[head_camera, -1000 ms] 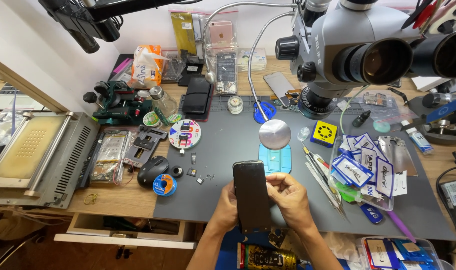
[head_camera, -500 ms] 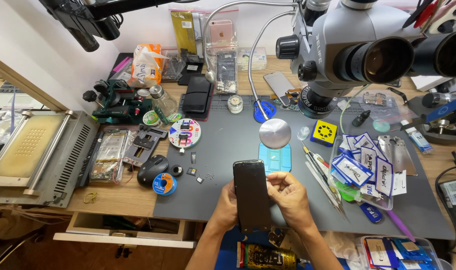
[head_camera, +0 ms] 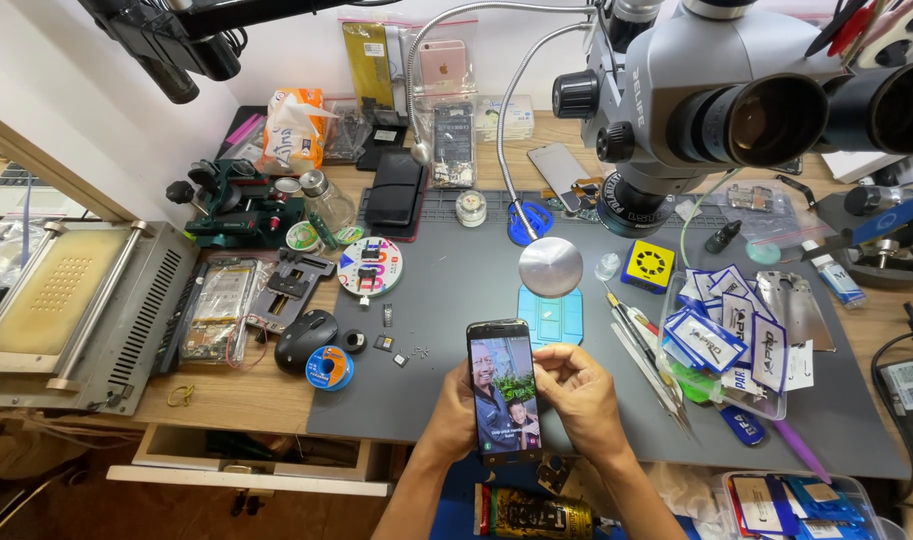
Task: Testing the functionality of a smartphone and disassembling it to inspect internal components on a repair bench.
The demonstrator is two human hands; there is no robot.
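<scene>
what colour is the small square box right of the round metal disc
Yellow with a black ring pattern on top, the small square box; the head view shows it.

Both forearms rise from the bottom edge, close together. The left hand point(head_camera: 454, 420) cups from behind; the right hand point(head_camera: 579, 395) curls its fingers inward.

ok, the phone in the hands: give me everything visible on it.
The slim black-framed smartphone is a flat slab with rounded corners and a glossy glass front. Its screen is lit and shows a photo. It is held upright in portrait, face toward the camera, over the near edge of the grey work mat. The left hand grips its left edge and back; the right hand touches its right edge with its fingertips.
</scene>
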